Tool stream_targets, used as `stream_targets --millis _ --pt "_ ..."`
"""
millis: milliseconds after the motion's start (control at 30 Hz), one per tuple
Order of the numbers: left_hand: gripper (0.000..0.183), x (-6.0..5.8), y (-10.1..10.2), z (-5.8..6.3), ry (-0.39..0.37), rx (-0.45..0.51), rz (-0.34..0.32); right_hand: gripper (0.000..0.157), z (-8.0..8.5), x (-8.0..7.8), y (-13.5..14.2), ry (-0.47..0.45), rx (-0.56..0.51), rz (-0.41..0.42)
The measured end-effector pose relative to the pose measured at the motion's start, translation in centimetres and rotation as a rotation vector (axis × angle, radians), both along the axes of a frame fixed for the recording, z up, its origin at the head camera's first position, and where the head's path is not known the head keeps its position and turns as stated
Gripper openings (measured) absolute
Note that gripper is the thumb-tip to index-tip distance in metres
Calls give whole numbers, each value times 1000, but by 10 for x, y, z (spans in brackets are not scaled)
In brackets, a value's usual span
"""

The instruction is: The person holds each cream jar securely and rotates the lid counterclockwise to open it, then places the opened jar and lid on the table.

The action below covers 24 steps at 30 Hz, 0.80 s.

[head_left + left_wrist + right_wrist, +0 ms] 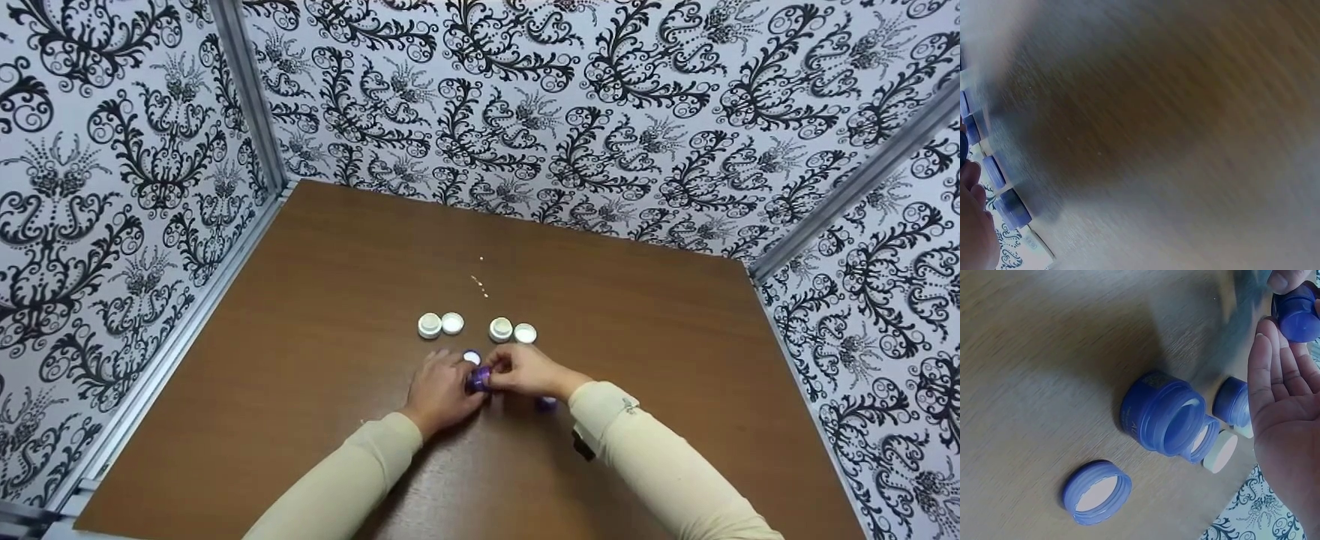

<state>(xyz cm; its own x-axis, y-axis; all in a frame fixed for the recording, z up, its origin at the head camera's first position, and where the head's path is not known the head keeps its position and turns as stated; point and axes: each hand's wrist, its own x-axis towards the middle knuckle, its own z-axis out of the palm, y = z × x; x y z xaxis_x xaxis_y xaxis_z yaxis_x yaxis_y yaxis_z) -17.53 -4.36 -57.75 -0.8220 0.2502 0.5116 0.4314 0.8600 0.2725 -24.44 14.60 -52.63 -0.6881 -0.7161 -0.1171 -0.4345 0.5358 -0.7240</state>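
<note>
Both hands meet at a small purple jar point(480, 379) in the middle of the table. My left hand point(446, 391) grips its left side, and the thumb tip shows at the jar in the right wrist view. From the other side my right hand point(527, 371) pinches it between thumb and fingers, palm visible in the right wrist view. Beneath the right hand stands an open purple jar point(1162, 413), hidden in the head view. Its neighbours are a purple lid point(1098, 492), lying white inside up, and another purple-rimmed lid point(471, 357) just beyond the hands.
Farther back stand two open white jars, one at left point(430, 325) and one at right point(501, 329), each with a white lid beside it. Small pale crumbs point(480, 283) lie behind them on the brown table point(360, 247). Patterned walls point(525, 112) with metal posts enclose the table.
</note>
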Motion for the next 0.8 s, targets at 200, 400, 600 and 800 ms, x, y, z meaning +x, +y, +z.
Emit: stream_targets --millis 200,400,600,800 --pt "36 0 0 0 4 -18 -3 19 0 0 0 -10 -9 -3" --pt "36 1 0 1 -22 -12 -12 23 0 0 1 -33 -45 23" --pt "35 2 0 3 -62 8 -10 26 1 -1 0 -25 -54 37" --pt "38 1 -1 3 -81 0 -4 19 3 0 0 -4 -15 7"
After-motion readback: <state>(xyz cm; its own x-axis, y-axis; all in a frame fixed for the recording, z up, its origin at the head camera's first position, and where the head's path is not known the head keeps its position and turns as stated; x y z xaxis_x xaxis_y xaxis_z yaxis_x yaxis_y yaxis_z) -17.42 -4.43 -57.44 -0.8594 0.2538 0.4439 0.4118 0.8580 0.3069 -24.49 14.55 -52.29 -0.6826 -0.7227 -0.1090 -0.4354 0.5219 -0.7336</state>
